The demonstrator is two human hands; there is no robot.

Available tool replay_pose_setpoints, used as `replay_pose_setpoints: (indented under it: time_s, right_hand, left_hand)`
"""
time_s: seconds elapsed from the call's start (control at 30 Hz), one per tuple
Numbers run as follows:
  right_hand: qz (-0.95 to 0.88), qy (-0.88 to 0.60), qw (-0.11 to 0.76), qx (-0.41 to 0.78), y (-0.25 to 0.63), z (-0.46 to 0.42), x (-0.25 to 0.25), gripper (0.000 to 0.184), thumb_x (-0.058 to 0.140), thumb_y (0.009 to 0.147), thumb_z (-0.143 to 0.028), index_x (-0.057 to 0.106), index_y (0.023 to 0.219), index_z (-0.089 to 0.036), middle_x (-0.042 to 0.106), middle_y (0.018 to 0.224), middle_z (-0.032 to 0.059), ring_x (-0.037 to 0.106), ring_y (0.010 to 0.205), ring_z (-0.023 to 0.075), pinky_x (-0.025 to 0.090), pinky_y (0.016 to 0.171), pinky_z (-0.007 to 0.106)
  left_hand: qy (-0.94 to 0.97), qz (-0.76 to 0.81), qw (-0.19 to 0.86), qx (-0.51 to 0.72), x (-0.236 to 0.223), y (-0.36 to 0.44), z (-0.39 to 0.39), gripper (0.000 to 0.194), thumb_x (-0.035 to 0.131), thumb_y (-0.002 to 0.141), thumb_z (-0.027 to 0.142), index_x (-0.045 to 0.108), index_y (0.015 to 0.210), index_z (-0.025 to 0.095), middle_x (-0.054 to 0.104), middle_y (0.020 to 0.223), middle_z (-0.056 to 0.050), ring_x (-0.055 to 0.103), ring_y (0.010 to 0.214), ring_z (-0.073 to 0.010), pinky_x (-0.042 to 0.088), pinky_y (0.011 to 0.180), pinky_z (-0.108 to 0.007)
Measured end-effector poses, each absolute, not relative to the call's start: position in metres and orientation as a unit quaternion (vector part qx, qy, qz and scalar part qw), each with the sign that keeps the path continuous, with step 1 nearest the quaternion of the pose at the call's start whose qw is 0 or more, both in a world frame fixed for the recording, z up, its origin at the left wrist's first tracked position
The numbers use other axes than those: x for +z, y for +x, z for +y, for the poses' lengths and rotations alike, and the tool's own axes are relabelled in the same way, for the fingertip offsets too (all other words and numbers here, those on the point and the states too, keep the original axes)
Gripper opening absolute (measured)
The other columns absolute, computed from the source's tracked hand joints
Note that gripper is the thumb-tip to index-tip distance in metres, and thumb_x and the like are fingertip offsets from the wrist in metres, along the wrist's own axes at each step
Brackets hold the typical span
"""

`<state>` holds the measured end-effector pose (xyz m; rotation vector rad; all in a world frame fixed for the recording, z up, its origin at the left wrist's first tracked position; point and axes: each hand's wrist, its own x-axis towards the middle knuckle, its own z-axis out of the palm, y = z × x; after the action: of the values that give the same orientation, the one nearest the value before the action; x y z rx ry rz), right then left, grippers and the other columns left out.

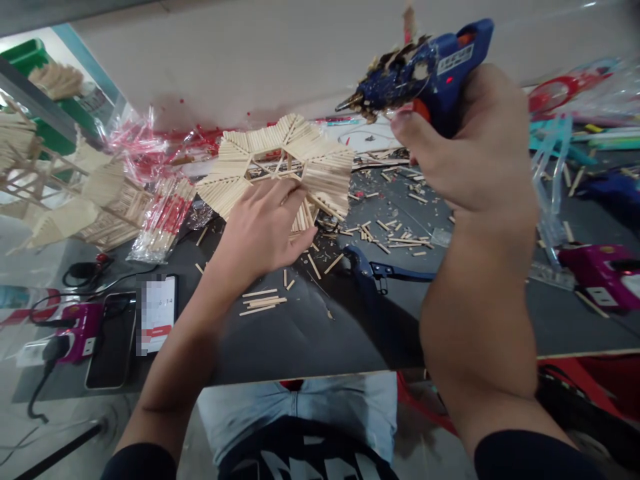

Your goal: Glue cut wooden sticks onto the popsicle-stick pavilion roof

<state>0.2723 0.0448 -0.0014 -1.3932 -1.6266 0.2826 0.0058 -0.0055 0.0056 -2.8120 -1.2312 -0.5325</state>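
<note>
In my raised right hand [475, 147] is a blue hot glue gun [440, 77]. My fingers wrap its handle, and its crusted nozzle points left, apart from the work. A red light glows on its side. My left hand [273, 223] holds the near side of a star-shaped model of pale wooden sticks [325, 167], fingers over the sticks and thumb toward me. The fingertips partly disappear behind the model's inner frame. Just below this hand, several loose wooden sticks [263, 303] lie on the dark tabletop [300, 353].
Blue cutting pliers [370, 280] lie near the front edge. Stick offcuts [380, 233] litter the right side. At left are another stick model [85, 193], bagged sticks [163, 220], two phones [111, 340] and a purple power socket [83, 330]. Another purple socket [603, 273] sits right.
</note>
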Motion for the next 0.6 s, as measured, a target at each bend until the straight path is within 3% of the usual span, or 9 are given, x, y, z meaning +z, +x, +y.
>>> replay_pose_setpoints:
  time_s: [0.13, 0.33, 0.6]
  right_hand:
    - [-0.638, -0.566, 0.514, 0.095, 0.268, 0.042, 0.004, 0.024, 0.074, 0.083, -0.025, 0.064, 0.103, -0.015, 0.07, 0.103, 0.008, 0.061, 0.087, 0.0171, 0.051, 0.086, 0.034]
    - [-0.635, -0.589, 0.494, 0.076, 0.269, 0.044, 0.003, 0.021, 0.075, 0.083, -0.026, 0.063, 0.099, -0.018, 0.071, 0.102, 0.0068, 0.061, 0.084, 0.0169, 0.052, 0.082, 0.034]
    - [-0.639, -0.517, 0.567, 0.052, 0.258, 0.035, 0.009, 0.025, 0.072, 0.088, -0.029, 0.069, 0.109, -0.018, 0.073, 0.101, 0.0103, 0.069, 0.091, 0.0236, 0.054, 0.088, 0.038]
  left_hand:
    - [-0.899, -0.404, 0.013, -0.17, 0.005, 0.008, -0.009, 0.045, 0.053, 0.096, 0.035, 0.065, 0.132, 0.012, 0.067, 0.136, -0.017, 0.062, 0.129, -0.0334, 0.048, 0.111, -0.048]
    - [-0.893, -0.411, -0.005, -0.183, 0.003, 0.009, -0.009, 0.045, 0.053, 0.095, 0.034, 0.065, 0.133, 0.013, 0.066, 0.137, -0.017, 0.06, 0.13, -0.0334, 0.046, 0.113, -0.048]
    - [-0.894, -0.42, 0.016, -0.155, 0.0, 0.013, -0.011, 0.041, 0.05, 0.096, 0.033, 0.066, 0.126, 0.01, 0.063, 0.138, -0.019, 0.058, 0.131, -0.0355, 0.046, 0.112, -0.051]
